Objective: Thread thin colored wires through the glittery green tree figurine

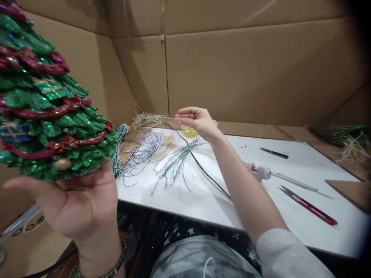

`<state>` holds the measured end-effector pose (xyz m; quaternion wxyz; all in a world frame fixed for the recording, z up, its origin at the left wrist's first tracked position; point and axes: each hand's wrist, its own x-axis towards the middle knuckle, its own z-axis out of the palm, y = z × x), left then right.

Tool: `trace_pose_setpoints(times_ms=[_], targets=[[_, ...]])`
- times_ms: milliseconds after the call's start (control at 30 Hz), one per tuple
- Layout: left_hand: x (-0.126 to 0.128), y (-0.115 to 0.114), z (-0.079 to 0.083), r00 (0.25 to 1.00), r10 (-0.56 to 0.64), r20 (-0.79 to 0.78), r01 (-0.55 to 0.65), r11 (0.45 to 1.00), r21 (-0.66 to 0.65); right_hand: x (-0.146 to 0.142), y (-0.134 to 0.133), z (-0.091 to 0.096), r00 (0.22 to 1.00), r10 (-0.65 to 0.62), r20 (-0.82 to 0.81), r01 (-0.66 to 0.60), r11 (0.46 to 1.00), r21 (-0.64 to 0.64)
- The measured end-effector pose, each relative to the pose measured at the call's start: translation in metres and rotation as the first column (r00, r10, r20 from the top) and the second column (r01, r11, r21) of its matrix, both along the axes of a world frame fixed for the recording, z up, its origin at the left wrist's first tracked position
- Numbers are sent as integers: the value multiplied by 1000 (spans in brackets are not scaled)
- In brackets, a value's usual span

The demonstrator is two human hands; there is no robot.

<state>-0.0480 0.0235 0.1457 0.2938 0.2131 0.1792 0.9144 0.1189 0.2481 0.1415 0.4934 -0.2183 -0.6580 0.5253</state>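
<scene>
My left hand [78, 200] holds up a green glitter Christmas tree [43, 104] from below, its base resting on my palm and fingers. The tree carries red garlands, small gift shapes and a gold ball. My right hand [197, 121] reaches out over the far side of the white board [185, 197], fingers loosely curled and apart, holding nothing. It hovers just above the bundles of thin coloured wires [156, 154]: green, yellow, white and blue strands fanned out on the board.
A glue gun [261, 172] with a black cord lies mid-board. Red thread snips [310, 206] and a black pen-like tool [274, 153] lie to the right. Cardboard walls [246, 65] enclose the back and sides. More green material [339, 135] sits at far right.
</scene>
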Motion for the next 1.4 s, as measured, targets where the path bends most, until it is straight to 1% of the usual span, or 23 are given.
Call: trace_pose_setpoints(times_ms=[100, 267, 333, 433, 567, 700, 867, 1000, 1067, 1133, 1267, 1400], targets=[[0, 3, 2, 996, 74, -58, -66, 990, 126, 0, -3, 2, 999, -34, -13, 34, 999, 16], [3, 4, 5, 998, 61, -20, -58, 988, 144, -4, -9, 5, 997, -76, -9, 76, 997, 17], [4, 4, 5, 999, 29, -30, -25, 988, 152, -5, -8, 6, 997, -73, -9, 73, 997, 20], [4, 4, 4, 1000, 15, -25, -11, 985, 173, -4, -7, 7, 999, -53, -13, 53, 998, 30], [1, 6, 3, 998, 48, -28, -42, 985, 168, -1, -6, 8, 999, -19, -32, 20, 999, 50], [1, 6, 4, 993, 102, -66, -94, 988, 123, 0, -6, 8, 998, -8, -58, 12, 998, 67], [4, 4, 5, 996, 75, -47, -70, 992, 101, 1, -6, 7, 994, -90, -63, 95, 993, 68], [5, 5, 4, 995, 83, -53, -77, 992, 99, 2, -5, 7, 985, -166, -52, 169, 982, 78], [6, 5, 3, 995, 87, -47, -81, 991, 110, 3, -4, 8, 982, -182, -41, 185, 980, 79], [6, 4, 3, 996, 69, -50, -63, 993, 103, 5, -2, 8, 985, -169, -24, 170, 983, 70], [7, 1, 3, 995, 54, -84, -49, 997, 60, 9, 0, 7, 997, -72, 30, 71, 997, 34], [5, 3, 4, 997, 65, -47, -60, 993, 97, 12, 0, 6, 998, -6, 62, 4, 999, 35]])
